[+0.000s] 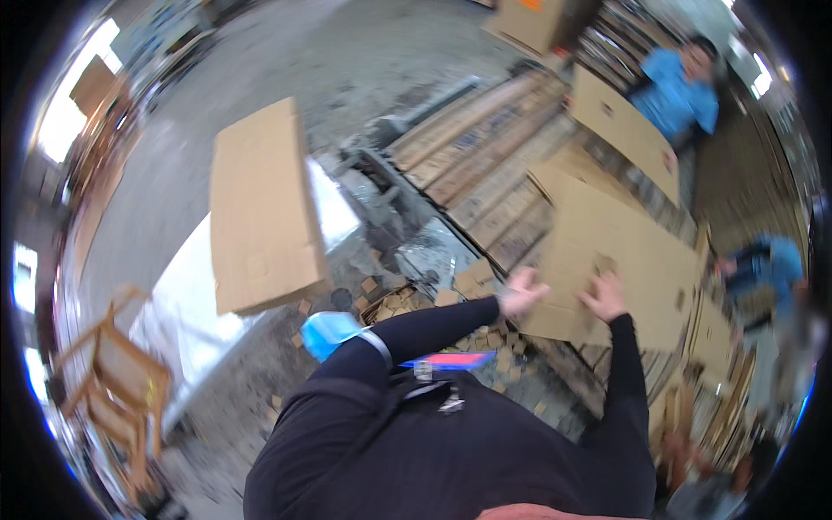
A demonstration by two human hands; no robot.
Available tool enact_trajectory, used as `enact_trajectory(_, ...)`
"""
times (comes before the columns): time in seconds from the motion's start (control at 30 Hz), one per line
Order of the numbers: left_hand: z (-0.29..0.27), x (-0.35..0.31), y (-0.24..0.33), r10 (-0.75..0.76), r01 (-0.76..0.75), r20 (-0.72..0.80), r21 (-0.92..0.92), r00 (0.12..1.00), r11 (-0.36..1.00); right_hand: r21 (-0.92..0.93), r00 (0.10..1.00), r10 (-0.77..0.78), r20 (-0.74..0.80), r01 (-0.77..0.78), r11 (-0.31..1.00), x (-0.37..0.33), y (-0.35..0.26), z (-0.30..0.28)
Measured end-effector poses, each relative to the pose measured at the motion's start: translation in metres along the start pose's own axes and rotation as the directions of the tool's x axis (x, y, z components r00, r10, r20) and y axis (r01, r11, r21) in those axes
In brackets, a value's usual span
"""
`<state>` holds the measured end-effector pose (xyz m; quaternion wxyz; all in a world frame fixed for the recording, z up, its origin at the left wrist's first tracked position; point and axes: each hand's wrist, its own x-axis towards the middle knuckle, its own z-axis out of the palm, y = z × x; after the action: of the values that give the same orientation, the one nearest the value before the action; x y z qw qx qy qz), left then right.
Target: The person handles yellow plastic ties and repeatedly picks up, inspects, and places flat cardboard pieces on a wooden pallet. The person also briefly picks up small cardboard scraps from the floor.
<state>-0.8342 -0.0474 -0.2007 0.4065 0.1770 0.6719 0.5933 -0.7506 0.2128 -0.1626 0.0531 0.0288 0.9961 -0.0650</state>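
A large flat cardboard sheet lies before me on the wooden pallet, with small cut-outs in it. My right hand is on this sheet, thumb and fingers spread, its fingertips beside a darker brown cut-out. At the sheet's left edge is my left hand, slightly blurred, fingers apart. Whether it touches the edge I cannot tell. A light blue face mask hangs at my left upper arm by its strap.
Small cardboard scraps litter the floor. Left stand a long cardboard box on white wrapping and a wooden chair. Across the pallet, a person in blue holds another cardboard sheet; a second person is at right.
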Motion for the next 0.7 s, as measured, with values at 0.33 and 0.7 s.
enact_trajectory(0.33, -0.198, -0.147, -0.048, 0.386, -0.192, -0.538, 0.382, 0.749, 0.904, 0.539, 0.946, 0.161, 0.282, -0.295, 0.789, 0.055, -0.076, 0.121)
enact_trajectory(0.7, -0.505, -0.392, -0.154, -0.32, 0.659, -0.944, -0.188, 0.085, 0.728, 0.692, 0.959, -0.049, 0.28, -0.166, 0.703, 0.216, -0.583, 0.141)
